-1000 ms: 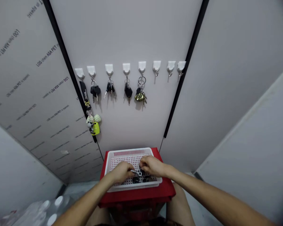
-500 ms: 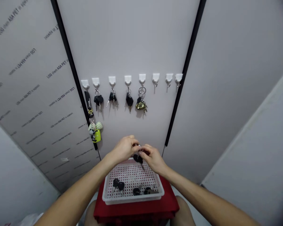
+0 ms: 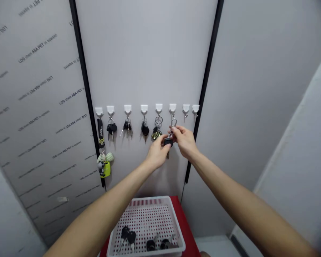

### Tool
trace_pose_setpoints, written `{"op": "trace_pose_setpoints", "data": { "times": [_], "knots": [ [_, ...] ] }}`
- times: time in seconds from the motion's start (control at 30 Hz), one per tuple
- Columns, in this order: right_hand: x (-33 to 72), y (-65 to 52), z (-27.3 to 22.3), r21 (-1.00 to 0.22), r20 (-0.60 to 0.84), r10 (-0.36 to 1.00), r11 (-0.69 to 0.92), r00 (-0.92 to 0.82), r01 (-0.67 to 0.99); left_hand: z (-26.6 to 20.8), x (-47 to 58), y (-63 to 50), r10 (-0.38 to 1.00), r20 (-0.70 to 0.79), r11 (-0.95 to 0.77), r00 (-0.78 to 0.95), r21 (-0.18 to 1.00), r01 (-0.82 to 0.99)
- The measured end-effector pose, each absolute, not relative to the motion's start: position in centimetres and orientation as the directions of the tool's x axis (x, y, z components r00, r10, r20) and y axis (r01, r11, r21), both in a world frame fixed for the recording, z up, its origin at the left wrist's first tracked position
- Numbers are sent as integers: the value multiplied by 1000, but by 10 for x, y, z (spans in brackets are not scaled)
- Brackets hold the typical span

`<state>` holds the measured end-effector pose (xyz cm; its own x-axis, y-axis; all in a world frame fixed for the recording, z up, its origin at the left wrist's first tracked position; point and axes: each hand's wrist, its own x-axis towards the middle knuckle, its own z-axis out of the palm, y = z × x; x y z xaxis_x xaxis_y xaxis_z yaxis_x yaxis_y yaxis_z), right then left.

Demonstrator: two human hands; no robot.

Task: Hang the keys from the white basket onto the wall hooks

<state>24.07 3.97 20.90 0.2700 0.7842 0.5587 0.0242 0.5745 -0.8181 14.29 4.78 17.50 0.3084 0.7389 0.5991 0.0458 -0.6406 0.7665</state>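
My right hand [image 3: 185, 141] pinches the metal ring [image 3: 173, 122] of a bunch of keys just below a white wall hook [image 3: 172, 107]. The ring's top is close to the hook's tip; whether they touch I cannot tell. Below it, my left hand [image 3: 157, 153] grips the black-headed keys [image 3: 168, 142] of the same bunch, one blade pointing down. Immediately left, a bunch with a gold-coloured charm [image 3: 156, 134] hangs from its own hook [image 3: 158, 107], partly covered by my left fingers.
More key bunches [image 3: 144, 129] hang leftward, ending with a black strap [image 3: 100, 134] and a lime-green tag [image 3: 106, 170]. Two hooks [image 3: 186, 107] sit further right. Below, a white perforated basket [image 3: 179, 228] with several black-headed keys [image 3: 128, 235] rests on a red surface [image 3: 188, 232].
Both hands have risen from over the basket to the hook row, carrying the key bunch. My left hand has shifted from the bunch's top to its keys. The view has tilted up.
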Motion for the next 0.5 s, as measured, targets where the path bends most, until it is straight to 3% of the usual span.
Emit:
{"op": "trace_pose_setpoints", "data": {
  "times": [0.1, 0.27, 0.4, 0.5],
  "knots": [
    [243, 50, 229, -835, 503, 806, 546, 313, -64, 193, 149, 53, 696, 658, -710, 288, 692, 133],
    [243, 62, 235, -904, 365, 880, 413, 304, -108, 204, 148, 53, 705, 630, -709, 326, 638, 300],
    [247, 66, 219, -892, 440, 833, 450, 336, 52, 185, 140, 49, 721, 598, -692, 350, 651, 313],
    [255, 56, 197, -801, 598, 694, 504, 401, 323, 153, 126, 42, 781, 507, -620, 364, 702, 351]
  ]
}}
